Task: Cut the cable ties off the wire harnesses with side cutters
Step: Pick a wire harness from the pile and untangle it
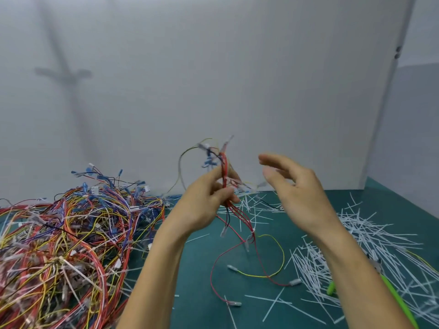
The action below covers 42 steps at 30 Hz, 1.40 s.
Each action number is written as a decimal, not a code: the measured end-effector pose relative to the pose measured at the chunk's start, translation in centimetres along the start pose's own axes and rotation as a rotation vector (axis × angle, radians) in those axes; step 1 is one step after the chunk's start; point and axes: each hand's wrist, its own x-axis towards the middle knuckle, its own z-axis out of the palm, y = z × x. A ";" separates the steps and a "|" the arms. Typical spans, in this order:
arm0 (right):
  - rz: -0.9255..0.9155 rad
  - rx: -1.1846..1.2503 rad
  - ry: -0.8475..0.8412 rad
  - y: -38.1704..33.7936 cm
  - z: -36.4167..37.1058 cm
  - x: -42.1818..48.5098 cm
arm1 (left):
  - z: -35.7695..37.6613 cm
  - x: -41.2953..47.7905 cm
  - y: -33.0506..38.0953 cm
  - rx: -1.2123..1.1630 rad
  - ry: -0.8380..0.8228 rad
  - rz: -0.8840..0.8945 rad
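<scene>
My left hand (209,198) grips a wire harness (224,172) of mostly red wires, held upright above the green mat (202,269). Its loose red and yellow ends trail down onto the mat, with small connectors at the tips. A white cable tie (253,230) shows on the hanging red wires below the hand. My right hand (292,186) hovers just right of the harness with relaxed fingers, holding nothing. The side cutters (389,290), with green handles, lie on the mat at the lower right, partly hidden behind my right forearm.
A big tangled heap of coloured harnesses (66,238) fills the left of the mat. Several cut white cable ties (356,245) are scattered over the right and back. A grey wall (213,79) stands close behind, with a side panel at the right.
</scene>
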 end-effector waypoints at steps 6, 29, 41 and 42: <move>0.161 0.255 0.063 -0.4 1.7 -0.4 | 1.5 0.2 0.6 0.475 -0.100 0.137; 0.011 0.154 -0.469 1.2 2.5 -0.9 | 1.2 1.1 -1.0 -0.572 0.153 -0.138; 0.514 -0.904 -0.434 7.5 -2.4 -0.4 | -1.4 0.9 -1.6 -0.288 0.418 0.045; 0.616 -0.893 -0.502 8.1 -3.6 -0.7 | -1.2 0.9 -1.4 -0.320 0.378 0.042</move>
